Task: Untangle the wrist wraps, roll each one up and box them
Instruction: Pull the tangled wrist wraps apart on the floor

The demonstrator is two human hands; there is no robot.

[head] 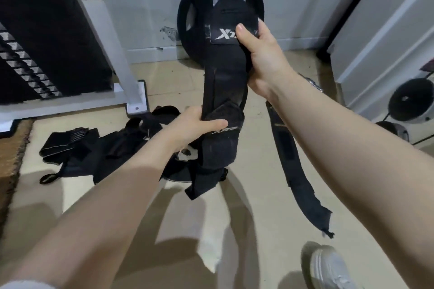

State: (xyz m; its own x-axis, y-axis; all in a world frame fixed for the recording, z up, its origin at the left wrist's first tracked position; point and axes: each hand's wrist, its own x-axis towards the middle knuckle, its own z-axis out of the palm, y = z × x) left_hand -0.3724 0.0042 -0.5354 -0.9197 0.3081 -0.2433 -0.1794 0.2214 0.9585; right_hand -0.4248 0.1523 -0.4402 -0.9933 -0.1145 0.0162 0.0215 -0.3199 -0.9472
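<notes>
Untangling looks to be the step in hand — right hand (254,54) grips the wrist wrap (225,87) high, left hand (195,124) clutches it lower; more wraps (112,148) lie heaped on the floor (258,206); next move likely calls for pulling one strap free.

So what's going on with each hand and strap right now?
Left hand: grips the held wraps low down.
Right hand: grips them near the top.
Held wrist wraps: lifted, unrolled, bunched together.
Loose wrap: flat on floor, unrolled.
Wrap pile: on floor, tangled.
</notes>
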